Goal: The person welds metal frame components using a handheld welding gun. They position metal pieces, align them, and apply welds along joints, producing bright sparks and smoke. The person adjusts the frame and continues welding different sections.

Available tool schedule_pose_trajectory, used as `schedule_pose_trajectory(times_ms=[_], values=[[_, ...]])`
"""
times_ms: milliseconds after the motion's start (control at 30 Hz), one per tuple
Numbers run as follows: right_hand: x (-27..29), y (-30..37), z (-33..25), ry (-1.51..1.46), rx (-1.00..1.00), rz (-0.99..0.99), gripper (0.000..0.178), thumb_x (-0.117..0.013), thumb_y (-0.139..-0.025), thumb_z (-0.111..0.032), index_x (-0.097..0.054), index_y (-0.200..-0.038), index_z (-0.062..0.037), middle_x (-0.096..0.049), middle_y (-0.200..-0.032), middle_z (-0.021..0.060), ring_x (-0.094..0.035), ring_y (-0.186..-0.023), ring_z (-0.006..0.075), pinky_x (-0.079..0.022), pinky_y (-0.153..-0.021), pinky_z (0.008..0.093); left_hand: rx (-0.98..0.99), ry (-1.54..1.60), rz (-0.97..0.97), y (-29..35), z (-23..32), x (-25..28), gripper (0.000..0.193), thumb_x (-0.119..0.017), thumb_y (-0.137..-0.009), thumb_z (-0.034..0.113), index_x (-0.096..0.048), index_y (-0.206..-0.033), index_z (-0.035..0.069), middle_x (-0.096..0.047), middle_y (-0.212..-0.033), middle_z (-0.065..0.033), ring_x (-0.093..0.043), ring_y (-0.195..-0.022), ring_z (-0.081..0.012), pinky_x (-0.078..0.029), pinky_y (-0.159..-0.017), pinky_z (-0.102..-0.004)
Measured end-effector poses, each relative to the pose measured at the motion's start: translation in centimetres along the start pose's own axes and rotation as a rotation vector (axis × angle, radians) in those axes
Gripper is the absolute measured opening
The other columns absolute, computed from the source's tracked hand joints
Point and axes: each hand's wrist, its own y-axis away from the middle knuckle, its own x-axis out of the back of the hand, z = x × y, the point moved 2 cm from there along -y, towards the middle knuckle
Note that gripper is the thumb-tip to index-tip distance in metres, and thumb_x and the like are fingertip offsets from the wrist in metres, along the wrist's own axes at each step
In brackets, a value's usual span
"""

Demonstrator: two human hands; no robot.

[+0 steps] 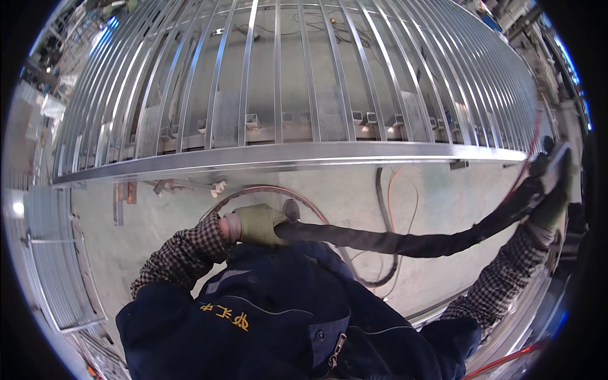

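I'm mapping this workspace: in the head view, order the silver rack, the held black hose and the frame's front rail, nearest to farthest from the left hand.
1. Held black hose: in the left hand, running rightward.
2. Front rail: ahead.
3. Silver rack: far left.

My gloved left hand is wrapped round a thick black hose, which sags across my front toward my gloved right hand, far out, its grip too blurred to tell. Beyond stands a barred metal frame; a cable loops over the floor.
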Motion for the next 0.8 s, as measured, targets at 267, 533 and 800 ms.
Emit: schedule_pose_trajectory(times_ms=[267,533,800], values=[[-21.0,6.2,-0.7,0.364,-0.326,-0.91,0.042,-0.081,-0.101,-0.039,-0.071,-0.119,-0.0028,-0.076,-0.095,0.0089,-0.072,-0.075,0.0162,-0.059,-0.067,0.0293,-0.282,-0.126,0.321,1.8,3.2,-1.4,0.041,-0.08,-0.088,0.043,-0.077,-0.121,0.019,-0.08,-0.108,-0.0167,-0.076,-0.103,-0.0402,-0.058,-0.095,-0.0495],[-29.8,2.6,7.8,0.361,-0.635,-1.409,0.043,-0.085,-0.099,-0.02,-0.07,-0.134,-0.001,-0.075,-0.095,0.0055,-0.071,-0.076,0.0143,-0.056,-0.065,0.0273,-0.251,-0.035,0.452,-3.3,9.5,0.5,0.042,-0.079,-0.086,0.036,-0.077,-0.122,0.014,-0.077,-0.111,-0.0212,-0.074,-0.107,-0.0424,-0.058,-0.094,-0.0528],[-30.8,-2.9,15.2,0.43,-0.662,-1.647,0.053,-0.085,-0.098,-0.027,-0.069,-0.142,-0.0032,-0.076,-0.096,0.0071,-0.072,-0.078,0.0144,-0.059,-0.068,0.0288,-0.25,0.133,0.749,-11.7,12.4,-0.1,0.051,-0.081,-0.08,0.036,-0.077,-0.125,0.012,-0.08,-0.111,-0.0177,-0.076,-0.106,-0.0418,-0.06,-0.093,-0.0519]])
